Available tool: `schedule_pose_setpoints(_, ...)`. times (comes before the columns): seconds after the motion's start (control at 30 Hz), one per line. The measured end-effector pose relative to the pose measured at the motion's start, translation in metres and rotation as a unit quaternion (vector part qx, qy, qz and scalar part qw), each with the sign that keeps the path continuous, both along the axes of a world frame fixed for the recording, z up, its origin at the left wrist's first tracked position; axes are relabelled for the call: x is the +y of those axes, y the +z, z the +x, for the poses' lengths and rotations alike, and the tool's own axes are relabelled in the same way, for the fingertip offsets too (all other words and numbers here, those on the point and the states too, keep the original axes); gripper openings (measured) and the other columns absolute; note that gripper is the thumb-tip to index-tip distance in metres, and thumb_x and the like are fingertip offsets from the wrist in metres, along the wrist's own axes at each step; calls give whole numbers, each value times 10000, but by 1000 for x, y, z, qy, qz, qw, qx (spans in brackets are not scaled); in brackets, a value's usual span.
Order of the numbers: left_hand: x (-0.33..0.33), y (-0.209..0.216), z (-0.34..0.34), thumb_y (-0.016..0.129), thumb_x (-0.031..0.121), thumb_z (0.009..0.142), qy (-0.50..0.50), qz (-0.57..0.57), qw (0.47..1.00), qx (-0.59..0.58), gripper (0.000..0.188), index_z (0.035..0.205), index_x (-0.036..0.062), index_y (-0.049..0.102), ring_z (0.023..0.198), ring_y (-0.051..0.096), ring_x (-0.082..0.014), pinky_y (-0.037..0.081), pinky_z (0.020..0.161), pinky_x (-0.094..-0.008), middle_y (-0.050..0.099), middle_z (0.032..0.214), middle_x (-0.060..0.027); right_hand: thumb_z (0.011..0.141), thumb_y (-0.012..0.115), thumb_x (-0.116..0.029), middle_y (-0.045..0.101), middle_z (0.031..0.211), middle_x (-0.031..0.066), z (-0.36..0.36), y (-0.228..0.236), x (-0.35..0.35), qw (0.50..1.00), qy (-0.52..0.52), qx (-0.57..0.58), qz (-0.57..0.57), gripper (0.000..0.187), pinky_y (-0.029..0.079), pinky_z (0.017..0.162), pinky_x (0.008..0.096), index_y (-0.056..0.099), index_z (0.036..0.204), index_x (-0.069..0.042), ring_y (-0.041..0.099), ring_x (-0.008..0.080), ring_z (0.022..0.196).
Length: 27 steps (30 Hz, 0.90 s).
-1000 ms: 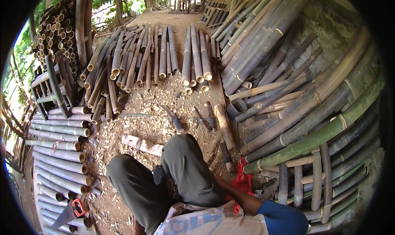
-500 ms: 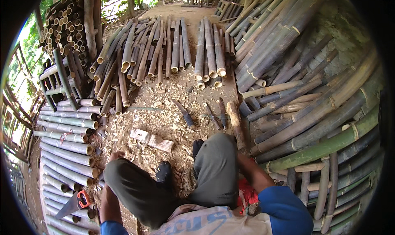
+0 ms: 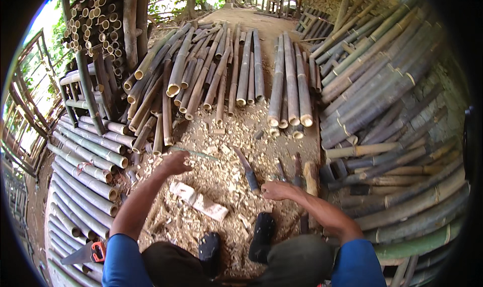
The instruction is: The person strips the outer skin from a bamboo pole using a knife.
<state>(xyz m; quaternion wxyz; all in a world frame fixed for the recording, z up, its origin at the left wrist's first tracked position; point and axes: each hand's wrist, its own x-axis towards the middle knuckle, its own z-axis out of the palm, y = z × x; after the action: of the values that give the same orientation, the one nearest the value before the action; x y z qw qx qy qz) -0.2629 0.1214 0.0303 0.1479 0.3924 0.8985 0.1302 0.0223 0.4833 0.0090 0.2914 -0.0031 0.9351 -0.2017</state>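
bamboo strip in one hand, blade beside the other.

left hand (image 3: pixel 176 162), left of centre, has its fingers closed on the end of a thin green bamboo strip (image 3: pixel 198 154) lying across wood shavings (image 3: pixel 221 181). right hand (image 3: pixel 276 190), centre frame, rests loosely curled, fingers bent, holding nothing, just beside a dark-handled knife (image 3: pixel 248 170) on the shavings.

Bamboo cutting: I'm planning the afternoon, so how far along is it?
Done: wood chips litter the ground before cut poles. In hand: the left hand grips a thin green strip; the right hand rests empty beside a knife. Left: many uncut stalks.
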Motion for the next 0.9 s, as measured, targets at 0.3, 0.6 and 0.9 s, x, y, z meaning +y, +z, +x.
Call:
schedule_pose_setpoints(0.3,146,-145,-51,766,505,911,124,100,987,35,844,1558,74,438,1481,405,-388,408,1170,-534,431,1602,-203,976,689,-277,717,975,239,-99,-56,38,979,-135,121,-96,310,542,797,500,671,1075,16,718,391,888)
schedule_pose_setpoints(0.6,181,-201,-76,451,577,1035,324,26,944,61,826,1639,33,305,1588,249,-353,89,1307,-593,299,1709,-181,1075,545,-451,742,953,198,-259,-81,97,914,-323,199,-147,501,544,753,502,641,1089,41,732,321,855)
schedule_pose_setpoints(0.9,191,-187,-79,532,590,979,314,49,948,33,850,1613,55,347,1583,244,-377,88,1286,-634,330,1675,-203,893,816,-516,666,1157,219,-500,-159,169,683,-639,203,-290,741,557,911,530,611,1276,84,668,332,1055)
